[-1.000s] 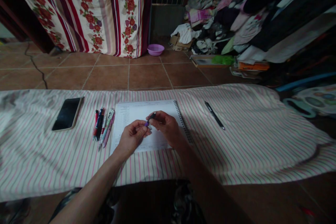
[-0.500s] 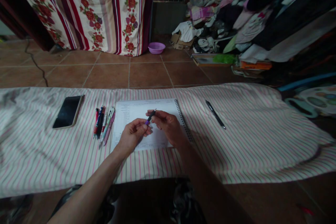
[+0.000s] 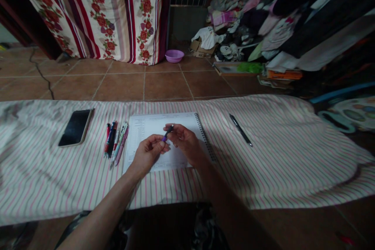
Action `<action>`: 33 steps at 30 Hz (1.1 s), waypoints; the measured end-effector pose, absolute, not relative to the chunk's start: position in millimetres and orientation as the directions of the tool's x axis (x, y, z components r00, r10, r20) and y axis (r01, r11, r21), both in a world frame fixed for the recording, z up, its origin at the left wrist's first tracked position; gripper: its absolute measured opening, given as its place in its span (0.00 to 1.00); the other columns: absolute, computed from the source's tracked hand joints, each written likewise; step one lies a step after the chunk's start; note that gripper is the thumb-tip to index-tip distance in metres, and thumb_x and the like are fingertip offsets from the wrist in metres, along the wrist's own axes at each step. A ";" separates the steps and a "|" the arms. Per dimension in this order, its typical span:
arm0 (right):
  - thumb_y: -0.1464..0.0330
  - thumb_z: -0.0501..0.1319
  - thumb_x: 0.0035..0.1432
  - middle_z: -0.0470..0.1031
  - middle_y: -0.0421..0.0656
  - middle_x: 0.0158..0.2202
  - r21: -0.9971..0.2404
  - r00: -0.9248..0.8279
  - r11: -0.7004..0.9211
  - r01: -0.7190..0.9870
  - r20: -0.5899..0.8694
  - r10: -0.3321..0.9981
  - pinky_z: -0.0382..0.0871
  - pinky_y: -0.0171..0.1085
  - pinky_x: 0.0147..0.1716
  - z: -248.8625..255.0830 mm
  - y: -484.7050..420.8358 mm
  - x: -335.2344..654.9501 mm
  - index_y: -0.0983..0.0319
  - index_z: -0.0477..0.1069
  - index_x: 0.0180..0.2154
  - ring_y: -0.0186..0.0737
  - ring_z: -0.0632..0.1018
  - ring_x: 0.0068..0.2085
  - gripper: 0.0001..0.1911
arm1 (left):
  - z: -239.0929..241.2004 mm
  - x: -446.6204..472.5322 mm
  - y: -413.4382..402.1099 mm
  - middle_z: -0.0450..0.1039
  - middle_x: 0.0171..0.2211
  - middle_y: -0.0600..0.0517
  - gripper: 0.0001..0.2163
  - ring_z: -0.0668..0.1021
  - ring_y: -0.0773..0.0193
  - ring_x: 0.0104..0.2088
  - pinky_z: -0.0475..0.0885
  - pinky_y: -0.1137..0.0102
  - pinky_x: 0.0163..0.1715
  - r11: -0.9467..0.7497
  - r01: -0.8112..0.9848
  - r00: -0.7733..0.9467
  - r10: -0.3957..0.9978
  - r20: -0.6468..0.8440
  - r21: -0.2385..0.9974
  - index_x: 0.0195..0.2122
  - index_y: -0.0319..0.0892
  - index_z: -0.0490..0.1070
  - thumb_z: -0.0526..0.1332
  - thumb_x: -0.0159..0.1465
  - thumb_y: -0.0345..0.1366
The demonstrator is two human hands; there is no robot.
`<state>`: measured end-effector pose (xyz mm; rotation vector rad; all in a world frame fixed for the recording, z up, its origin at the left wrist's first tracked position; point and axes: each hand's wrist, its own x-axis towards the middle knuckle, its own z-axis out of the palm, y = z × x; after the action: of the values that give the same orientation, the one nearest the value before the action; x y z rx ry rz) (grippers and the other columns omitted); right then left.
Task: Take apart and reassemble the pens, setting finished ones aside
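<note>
Above a spiral notebook point(image 3: 155, 123), both hands meet at a short black and purple pen point(image 3: 168, 132) that slants up to the right. My left hand point(image 3: 146, 153) is closed, pinching its purple lower part between thumb and fingers. At the upper black end, the thumb and fingers of my right hand point(image 3: 187, 142) close around it. My palms partly hide the pen, and its fine details are too small to make out. Printed lines and a column show on the open page beneath.
Several pens point(image 3: 115, 142) lie side by side left of the notebook, with a phone point(image 3: 75, 128) farther left. A black pen point(image 3: 240, 130) rests to the right. All lie on a striped cloth point(image 3: 281, 156). Beyond are a purple basin point(image 3: 174, 56) and piled clothes.
The view has tilted slightly, so the scene sits a little lower. My right fingers have shifted at the pen's black end, and its tip shows less; both hands still hold it.
</note>
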<state>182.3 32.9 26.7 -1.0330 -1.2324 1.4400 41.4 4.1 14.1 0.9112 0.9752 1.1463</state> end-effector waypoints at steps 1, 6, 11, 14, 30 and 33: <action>0.63 0.64 0.46 0.74 0.42 0.37 -0.990 -0.212 -0.053 -0.132 -0.024 0.977 0.61 0.31 0.24 26.8 32.9 182.8 0.60 0.72 0.39 0.29 0.69 0.27 0.16 | 14.0 41.1 4.0 0.74 0.23 0.52 0.11 0.73 0.68 0.25 0.65 0.72 0.28 0.178 -0.300 0.133 0.981 -0.144 0.937 0.32 0.38 0.70 0.66 0.52 0.38; 0.64 0.63 0.47 0.74 0.39 0.30 -0.995 -0.205 -0.027 -0.095 -0.007 0.979 0.60 0.32 0.26 26.7 32.9 184.9 0.61 0.75 0.38 0.29 0.68 0.27 0.14 | 14.0 40.8 3.7 0.74 0.24 0.51 0.11 0.73 0.68 0.25 0.64 0.72 0.28 0.185 -0.284 0.145 0.978 -0.149 0.941 0.32 0.38 0.71 0.66 0.52 0.38; 0.65 0.64 0.46 0.75 0.39 0.28 -0.994 -0.179 -0.053 -0.091 -0.036 0.983 0.63 0.33 0.29 26.1 33.2 183.9 0.61 0.75 0.34 0.32 0.71 0.29 0.10 | 14.5 40.9 3.8 0.74 0.23 0.52 0.11 0.73 0.68 0.25 0.64 0.72 0.29 0.182 -0.273 0.135 0.980 -0.149 0.945 0.32 0.38 0.71 0.66 0.52 0.39; 0.65 0.65 0.44 0.75 0.39 0.29 -0.993 -0.145 -0.066 -0.098 -0.051 0.988 0.64 0.34 0.32 23.7 33.4 182.3 0.61 0.75 0.31 0.33 0.72 0.31 0.09 | 15.3 41.0 3.9 0.74 0.23 0.51 0.11 0.73 0.68 0.25 0.65 0.72 0.29 0.184 -0.264 0.133 0.979 -0.153 0.947 0.31 0.38 0.71 0.66 0.51 0.39; 0.65 0.63 0.48 0.74 0.38 0.28 -0.996 -0.200 -0.056 -0.067 -0.041 0.979 0.58 0.31 0.22 26.4 32.4 185.2 0.60 0.75 0.38 0.27 0.65 0.23 0.14 | 10.8 39.9 4.6 0.75 0.24 0.51 0.12 0.74 0.68 0.24 0.65 0.73 0.28 0.203 -0.287 0.148 0.975 -0.166 0.936 0.33 0.38 0.71 0.66 0.51 0.40; 0.65 0.63 0.46 0.75 0.38 0.27 -0.996 -0.179 -0.062 -0.069 -0.049 0.983 0.58 0.31 0.22 24.5 32.6 184.4 0.61 0.76 0.36 0.28 0.66 0.23 0.12 | 10.4 40.1 4.7 0.75 0.24 0.50 0.12 0.74 0.68 0.25 0.66 0.72 0.28 0.194 -0.280 0.136 0.977 -0.162 0.940 0.32 0.38 0.71 0.66 0.51 0.40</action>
<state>184.4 32.6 24.5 -1.1049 -1.2555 1.4156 40.1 4.7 10.4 0.9136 0.9936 1.1242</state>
